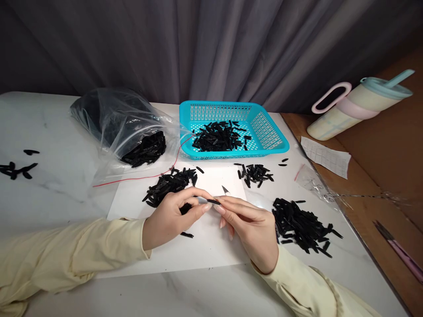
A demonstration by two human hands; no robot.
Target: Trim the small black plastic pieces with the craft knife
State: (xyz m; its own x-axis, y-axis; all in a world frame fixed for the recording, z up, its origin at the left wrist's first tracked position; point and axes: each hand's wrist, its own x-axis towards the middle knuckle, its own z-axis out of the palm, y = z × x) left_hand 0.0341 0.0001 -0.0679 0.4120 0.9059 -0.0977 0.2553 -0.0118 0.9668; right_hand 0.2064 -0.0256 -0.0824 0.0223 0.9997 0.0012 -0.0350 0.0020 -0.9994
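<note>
Over a white sheet of paper (132, 246), my two hands meet at a small black strip (213, 201). My left hand (175, 215) pinches its left end between thumb and fingertips. The other end is between the thumb and forefinger of my right hand (249, 224), whose remaining fingers curl beneath. Just beyond the right fingers a pointed knife blade (225, 189) sticks out; its handle is hidden, so I cannot tell if that hand holds it. Behind my left hand lies a heap of black strips (172, 185). A loose strip (187, 235) rests on the paper below.
A turquoise basket (284, 145) and an open plastic bag (115, 114) at the back hold more strips. Further piles lie right, a small one (256, 174) and a larger one (302, 226). A tumbler (357, 110), a paper slip (325, 156) and pink-handled tweezers (398, 251) are far right.
</note>
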